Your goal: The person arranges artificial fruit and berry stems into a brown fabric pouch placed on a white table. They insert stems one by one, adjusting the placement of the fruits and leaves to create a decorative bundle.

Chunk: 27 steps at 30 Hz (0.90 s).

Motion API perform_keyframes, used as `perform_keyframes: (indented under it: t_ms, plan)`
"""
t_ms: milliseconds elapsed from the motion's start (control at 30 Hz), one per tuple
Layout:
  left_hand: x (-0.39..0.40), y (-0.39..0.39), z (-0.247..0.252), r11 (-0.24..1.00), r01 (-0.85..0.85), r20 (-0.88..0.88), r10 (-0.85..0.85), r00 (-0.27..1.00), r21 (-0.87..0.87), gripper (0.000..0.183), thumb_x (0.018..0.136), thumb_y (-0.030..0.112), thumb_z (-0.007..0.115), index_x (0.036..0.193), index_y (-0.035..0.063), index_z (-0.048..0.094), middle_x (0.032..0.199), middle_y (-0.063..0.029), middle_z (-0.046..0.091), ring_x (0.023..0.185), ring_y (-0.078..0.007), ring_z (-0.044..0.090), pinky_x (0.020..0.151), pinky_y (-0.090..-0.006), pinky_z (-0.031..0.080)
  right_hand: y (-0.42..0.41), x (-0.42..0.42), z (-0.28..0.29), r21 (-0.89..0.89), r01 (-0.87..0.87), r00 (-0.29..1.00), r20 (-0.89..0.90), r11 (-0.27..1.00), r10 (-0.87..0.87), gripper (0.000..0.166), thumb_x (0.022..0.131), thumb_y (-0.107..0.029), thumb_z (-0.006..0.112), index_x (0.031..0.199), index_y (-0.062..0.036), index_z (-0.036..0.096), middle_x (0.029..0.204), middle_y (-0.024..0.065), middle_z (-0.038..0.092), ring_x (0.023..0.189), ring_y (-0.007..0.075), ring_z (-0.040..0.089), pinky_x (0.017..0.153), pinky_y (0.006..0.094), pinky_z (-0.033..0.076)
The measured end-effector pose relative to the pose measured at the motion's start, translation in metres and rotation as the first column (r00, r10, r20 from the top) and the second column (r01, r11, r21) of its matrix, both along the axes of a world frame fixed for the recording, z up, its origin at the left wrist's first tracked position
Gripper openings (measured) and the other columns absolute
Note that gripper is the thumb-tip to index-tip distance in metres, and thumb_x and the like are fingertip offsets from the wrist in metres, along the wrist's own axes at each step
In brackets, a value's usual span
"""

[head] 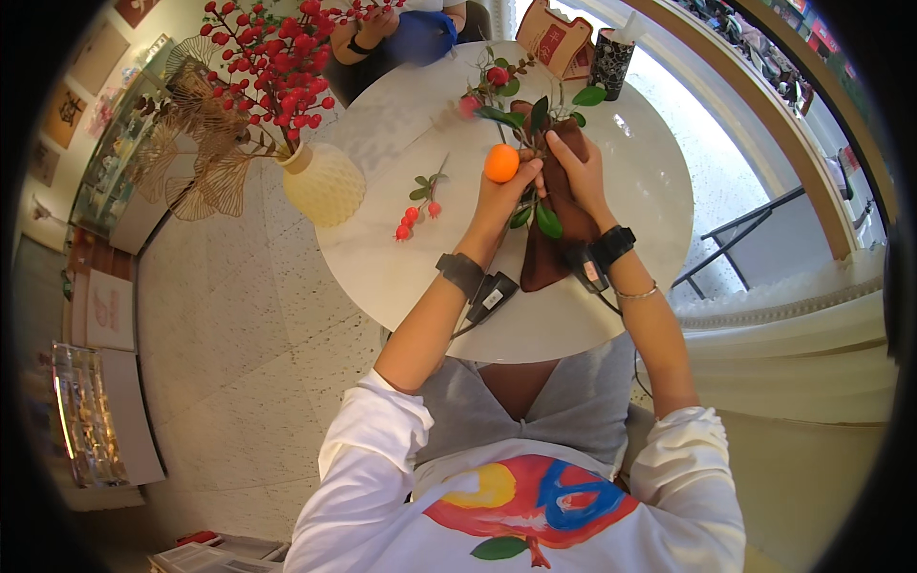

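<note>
My left hand [507, 188] is closed on the stems of a mixed bunch of artificial branches, with green leaves [549, 221], red fruits [498, 76] at the far end and an orange fruit [502, 163] beside the thumb. Against the bunch, my right hand [579, 166] grips a piece of brown cloth [562, 215], which hangs down over the tabletop. To the left, a small sprig with red berries [405, 225] and green leaves lies on the round white table [401, 286]. The stems inside the fingers are partly hidden.
A cream textured vase [322, 185] with red berry branches [276, 68] stands at the table's left edge. At the far side are a printed paper bag [554, 36] and a black patterned cup [612, 64]. Another person's hand [377, 27] is beyond, near blue cloth [424, 36].
</note>
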<state>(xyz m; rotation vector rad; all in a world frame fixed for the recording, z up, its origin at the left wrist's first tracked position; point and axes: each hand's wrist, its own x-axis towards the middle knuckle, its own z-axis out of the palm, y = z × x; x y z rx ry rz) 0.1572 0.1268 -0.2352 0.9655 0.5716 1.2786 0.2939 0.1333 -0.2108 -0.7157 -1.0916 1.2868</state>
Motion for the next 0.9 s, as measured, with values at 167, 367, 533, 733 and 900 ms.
perform_keyframes:
  t_ms: [167,367,533,733,900]
  plan:
    - [-0.001,-0.001,-0.001,0.999,0.014,0.022,-0.014,1.000,-0.031,0.020,0.087,0.010,0.063,0.101,-0.0009,0.053,0.074,-0.0063,0.058,0.066,-0.0158,0.058,0.062,-0.0269,0.048,-0.001,0.001,0.002,-0.009,-0.018,1.000,0.024,1.000,0.019,0.020,0.091,-0.018,0.061,0.090,0.0015,0.054,0.067,0.0104,0.061,0.048,0.0187,0.059,0.042,0.0299,0.049]
    - [0.000,-0.002,0.000,0.999,0.030,-0.029,-0.031,0.999,-0.019,0.019,0.090,0.013,0.061,0.103,0.0031,0.052,0.072,-0.0036,0.055,0.066,-0.0148,0.056,0.064,-0.0264,0.046,0.010,0.003,-0.013,-0.010,0.047,0.996,0.075,0.999,-0.047,0.026,0.093,-0.024,0.057,0.090,0.0017,0.054,0.067,0.0110,0.061,0.046,0.0193,0.059,0.041,0.0301,0.048]
    - [0.000,-0.002,-0.001,0.999,0.044,-0.044,-0.044,0.998,-0.005,0.018,0.089,0.012,0.061,0.102,0.0031,0.052,0.071,-0.0035,0.054,0.066,-0.0146,0.056,0.064,-0.0263,0.046,0.009,0.005,-0.013,-0.101,-0.036,0.999,-0.026,0.994,0.033,0.033,0.096,-0.030,0.050,0.088,0.0016,0.054,0.064,0.0114,0.060,0.046,0.0209,0.058,0.041,0.0308,0.049]
    - [0.000,-0.002,-0.001,1.000,0.026,-0.047,-0.026,0.999,-0.004,0.020,0.088,0.012,0.062,0.103,0.0017,0.052,0.072,-0.0038,0.055,0.066,-0.0144,0.056,0.064,-0.0258,0.046,0.011,0.007,-0.017,-0.034,0.042,0.996,0.078,0.999,-0.039,0.031,0.096,-0.029,0.051,0.087,0.0011,0.055,0.067,0.0099,0.060,0.048,0.0188,0.057,0.046,0.0290,0.048]
    - [0.004,-0.002,-0.001,1.000,-0.018,-0.032,0.017,0.999,-0.012,0.020,0.086,0.008,0.064,0.101,-0.0006,0.054,0.069,-0.0040,0.058,0.064,-0.0136,0.057,0.061,-0.0255,0.046,0.034,0.010,-0.046,0.123,0.269,0.933,0.213,0.955,-0.290,0.033,0.096,-0.029,0.051,0.082,-0.0009,0.058,0.068,0.0024,0.059,0.059,0.0100,0.053,0.055,0.0238,0.043]
